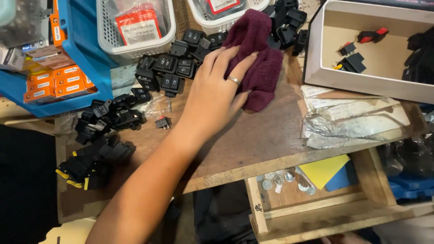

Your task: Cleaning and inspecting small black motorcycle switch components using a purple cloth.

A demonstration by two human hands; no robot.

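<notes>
Black switches lie heaped on the counter left of the maroon cloth, which the left hand presses flat, fingers spread, grip open on it; wiping seems underway, needing a steady sweep. Right hand unseen.

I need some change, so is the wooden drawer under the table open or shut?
Open. The drawer is pulled out from under the table, with coins and yellow and blue pads showing inside.

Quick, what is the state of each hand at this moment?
Left hand: open, fingers spread flat on the dark maroon fuzzy cloth, pressing it on the wooden table.
Right hand: not in view.
</notes>
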